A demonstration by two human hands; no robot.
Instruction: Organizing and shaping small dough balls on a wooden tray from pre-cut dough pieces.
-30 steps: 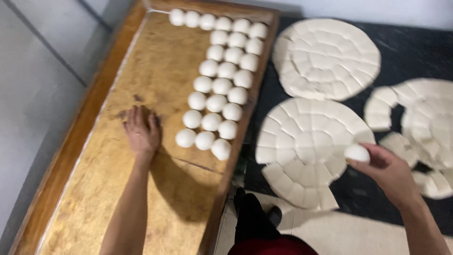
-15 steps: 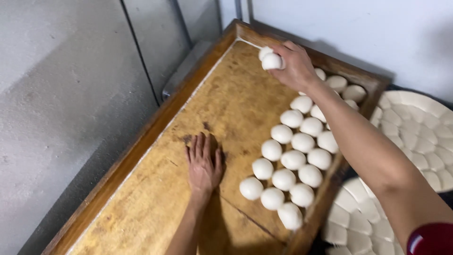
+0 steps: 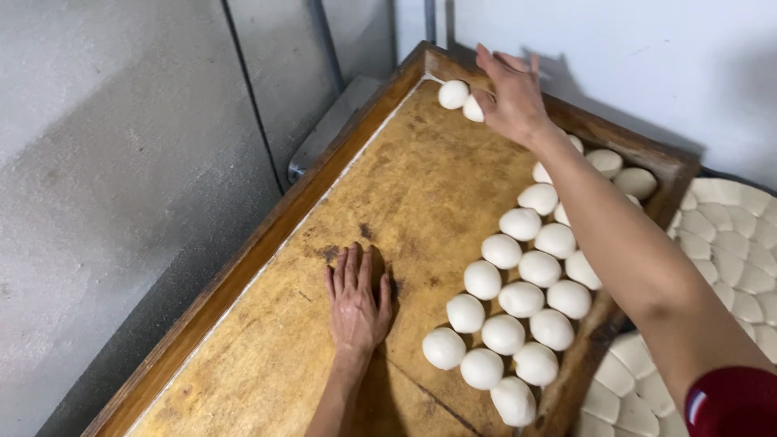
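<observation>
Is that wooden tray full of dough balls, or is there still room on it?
Partly filled. Dough balls line only the right side of the wooden tray; its left half is bare where the left hand rests.

**Wooden tray with rows of dough balls**

A large wooden tray [image 3: 267, 243] with a raised dark rim and a worn, yellowish, stained floor carries the load. White dough balls [image 3: 518, 299] lie directly on it in three close rows along its right side, many touching their neighbours. Two more dough balls [image 3: 453, 94] sit at the far corner, just beside the rim. The left hand [image 3: 358, 303] rests flat on the bare board, near the rows but apart from them.
</observation>
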